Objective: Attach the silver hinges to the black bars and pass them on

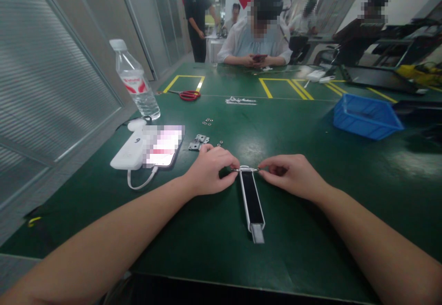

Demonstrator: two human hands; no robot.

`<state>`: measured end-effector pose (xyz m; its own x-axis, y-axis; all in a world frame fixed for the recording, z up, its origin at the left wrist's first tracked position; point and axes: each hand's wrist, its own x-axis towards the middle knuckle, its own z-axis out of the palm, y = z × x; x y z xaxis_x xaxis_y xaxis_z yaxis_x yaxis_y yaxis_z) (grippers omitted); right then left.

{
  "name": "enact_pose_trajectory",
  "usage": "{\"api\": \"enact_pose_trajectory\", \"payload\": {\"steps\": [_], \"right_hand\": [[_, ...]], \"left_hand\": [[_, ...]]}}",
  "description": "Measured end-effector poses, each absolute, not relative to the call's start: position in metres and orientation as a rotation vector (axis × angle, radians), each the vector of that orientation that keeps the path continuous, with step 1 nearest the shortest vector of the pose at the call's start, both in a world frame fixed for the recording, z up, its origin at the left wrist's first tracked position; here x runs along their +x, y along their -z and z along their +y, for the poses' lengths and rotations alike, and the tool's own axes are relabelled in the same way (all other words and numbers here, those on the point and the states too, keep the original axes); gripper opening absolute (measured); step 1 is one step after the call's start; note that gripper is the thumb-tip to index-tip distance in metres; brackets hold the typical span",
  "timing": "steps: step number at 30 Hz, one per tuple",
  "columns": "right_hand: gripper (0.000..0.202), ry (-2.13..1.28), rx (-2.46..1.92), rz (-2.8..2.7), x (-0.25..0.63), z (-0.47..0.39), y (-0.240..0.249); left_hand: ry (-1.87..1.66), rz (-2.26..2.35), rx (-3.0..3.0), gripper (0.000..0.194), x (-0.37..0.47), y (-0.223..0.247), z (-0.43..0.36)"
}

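A long, narrow white piece with a black face (pixel 252 194) lies on the green table in front of me. A flat grey tab (pixel 257 234) sticks out of its near end. Across its far end runs a thin metal rod (pixel 256 170), jutting out on both sides. My left hand (pixel 212 169) pinches the rod's left end between thumb and forefinger, and my right hand (pixel 297 173) pinches the right end. The fingertips partly cover the rod's ends. Beyond my left hand are small metal brackets (pixel 198 142) and several little nuts or rings (pixel 207 122).
At left a water bottle (pixel 133 84) stands behind a white power bank (pixel 126 150) cabled to a phone (pixel 169 146). Red-handled scissors (pixel 189 95) and white slim parts (pixel 241 100) lie farther back. A blue bin (pixel 368 116) sits right. A person (pixel 255 42) sits opposite.
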<state>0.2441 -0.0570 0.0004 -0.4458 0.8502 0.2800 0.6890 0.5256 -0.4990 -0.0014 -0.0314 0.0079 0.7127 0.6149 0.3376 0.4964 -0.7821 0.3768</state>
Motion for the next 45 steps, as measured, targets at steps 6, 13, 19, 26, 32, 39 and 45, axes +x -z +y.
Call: {"api": "enact_pose_trajectory", "payload": {"steps": [6, 13, 19, 26, 32, 39, 45], "right_hand": [[0.017, -0.47, -1.272, -2.265, 0.244, -0.058, -0.001], [0.016, -0.495, -1.26, -2.278, 0.243, -0.058, -0.002], [0.017, -0.47, -1.232, -2.289, 0.242, -0.057, 0.001], [0.019, -0.462, -1.199, -2.278, 0.238, -0.058, 0.003], [0.021, -0.454, -1.2, -2.268, 0.236, -0.058, 0.004], [0.021, -0.482, -1.228, -2.264, 0.234, -0.059, 0.003], [0.021, -0.482, -1.246, -2.266, 0.233, -0.059, 0.003]], "left_hand": [[-0.649, 0.885, 2.674, 0.01, -0.002, -0.006, -0.03], [-0.611, 0.893, 2.698, 0.009, -0.001, -0.006, -0.029], [-0.629, 0.878, 2.676, 0.009, -0.001, -0.006, -0.029], [-0.657, 0.854, 2.669, 0.009, -0.002, -0.004, -0.028], [-0.619, 0.864, 2.698, 0.009, -0.002, -0.004, -0.028], [-0.61, 0.877, 2.691, 0.008, -0.001, -0.005, -0.028], [-0.6, 0.882, 2.678, 0.008, -0.001, -0.006, -0.029]]}}
